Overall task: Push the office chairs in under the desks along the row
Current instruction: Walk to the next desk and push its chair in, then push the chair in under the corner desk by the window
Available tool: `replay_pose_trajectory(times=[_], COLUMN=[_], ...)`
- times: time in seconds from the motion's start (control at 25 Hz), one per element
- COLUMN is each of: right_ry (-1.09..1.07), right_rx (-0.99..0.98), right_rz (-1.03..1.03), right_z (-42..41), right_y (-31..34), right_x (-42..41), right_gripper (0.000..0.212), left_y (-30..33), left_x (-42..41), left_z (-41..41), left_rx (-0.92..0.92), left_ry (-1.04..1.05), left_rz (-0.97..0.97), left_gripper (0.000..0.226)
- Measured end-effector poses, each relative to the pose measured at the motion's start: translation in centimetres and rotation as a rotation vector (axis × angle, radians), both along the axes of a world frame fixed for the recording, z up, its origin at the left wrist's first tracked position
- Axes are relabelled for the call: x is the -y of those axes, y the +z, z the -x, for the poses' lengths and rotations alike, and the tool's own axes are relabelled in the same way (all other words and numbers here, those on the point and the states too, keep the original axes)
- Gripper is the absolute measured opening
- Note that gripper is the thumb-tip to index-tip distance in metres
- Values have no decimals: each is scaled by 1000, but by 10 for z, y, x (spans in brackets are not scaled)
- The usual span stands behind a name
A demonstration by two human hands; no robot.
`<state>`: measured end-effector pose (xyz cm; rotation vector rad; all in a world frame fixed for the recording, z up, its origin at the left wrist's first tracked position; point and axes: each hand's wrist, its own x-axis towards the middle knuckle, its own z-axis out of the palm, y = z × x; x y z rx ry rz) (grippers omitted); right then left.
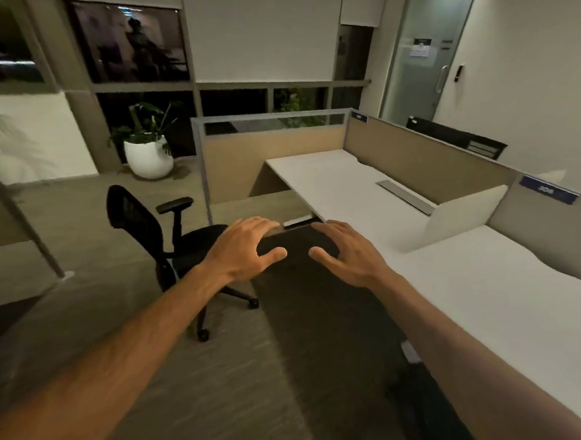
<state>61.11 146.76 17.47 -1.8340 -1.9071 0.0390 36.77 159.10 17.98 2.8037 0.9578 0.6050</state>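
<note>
A black mesh office chair (137,222) stands out on the carpet, left of the far white desk (321,177), turned away from it. A second dark chair back (311,305) is right in front of me, against the edge of the near white desk (499,318). My left hand (244,247) and my right hand (344,253) are stretched out side by side at the top edge of this chair back, fingers spread. Whether they touch it I cannot tell. The seat and base of this near chair are hidden.
Tan partition panels (420,162) run behind the desks, and a white divider (464,212) separates the two. A white pot with a plant (147,157) stands by the windows. A slanted metal post (26,226) is at the left. A frosted glass door (421,65) is at the back right.
</note>
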Motion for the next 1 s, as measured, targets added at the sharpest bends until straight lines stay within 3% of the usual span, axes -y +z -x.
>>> replay_pose_trajectory(times=[0.28,0.6,1.0], right_ry=[201,311,448], right_rx=[20,18,-17], right_rz=[-170,-249,-257], right_z=[165,313,417], right_y=[24,42,52], right_x=[-110,-220,-390], right_gripper=[78,73,76], left_y=[31,43,55], left_x=[-65,-134,-261], left_z=[165,302,423], left_rx=[55,78,65], left_ry=[125,254,428], left_rz=[-68,-108,-132], left_gripper=[80,84,93])
